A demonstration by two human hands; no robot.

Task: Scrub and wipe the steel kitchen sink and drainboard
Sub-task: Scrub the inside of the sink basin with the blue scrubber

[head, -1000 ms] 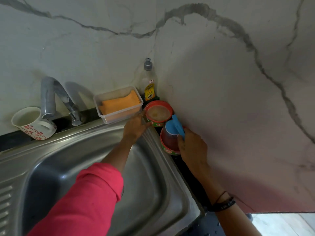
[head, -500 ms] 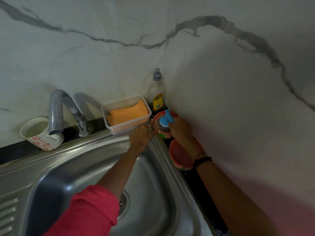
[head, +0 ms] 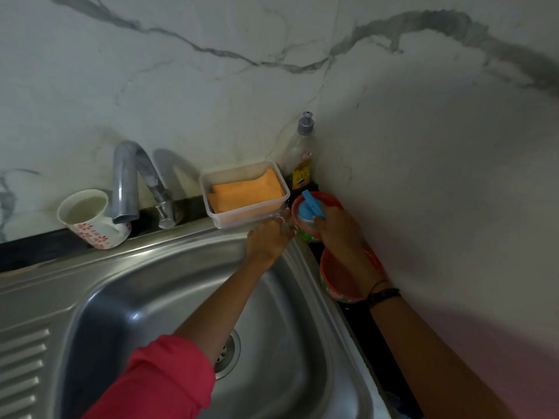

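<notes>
While my right hand [head: 338, 228] hides most of the blue-handled scrubber [head: 310, 207] it grips in one red tub [head: 314, 220] at the counter's back right corner, my left hand [head: 267, 238] steadies that tub, though I can't tell if its fingers wrap it. A second red tub [head: 338, 281] sits half under my wrist. One steel sink [head: 145, 297] fills the middle, its drainboard [head: 22, 358] cut off left.

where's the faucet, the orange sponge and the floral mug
faucet [head: 125, 176], head view, on the curved spout
orange sponge [head: 246, 192], head view, on its top face
floral mug [head: 90, 219], head view, on its outer wall
</notes>
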